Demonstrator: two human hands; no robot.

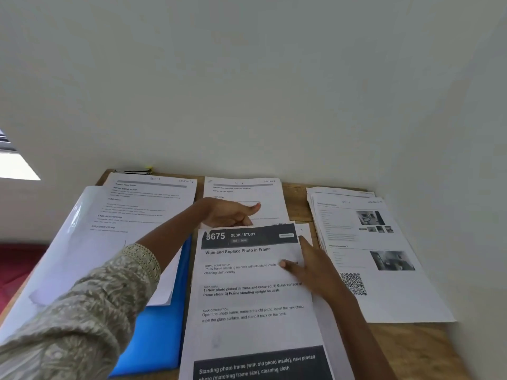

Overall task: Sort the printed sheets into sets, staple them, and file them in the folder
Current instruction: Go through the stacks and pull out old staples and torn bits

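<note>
A printed sheet headed "8675 Desk / Study" (255, 297) lies top of a small pile in front of me. My left hand (230, 213) reaches across to its top left corner, fingers curled onto the top edge and thumb stretched out. At the sheet's right edge is my right hand (310, 267), thumb on top of the paper and fingers along the edge. An open blue folder (162, 325) lies to the left under my left sleeve, with a clear plastic cover (79, 242) over its sheets.
Two printed sheets (156, 196) (247, 189) lie at the back of the wooden desk (411, 349). A stack of sheets with photos and a QR code (384, 283) is at the right. A slim dark object with a yellow tip (135, 170) sits by the wall.
</note>
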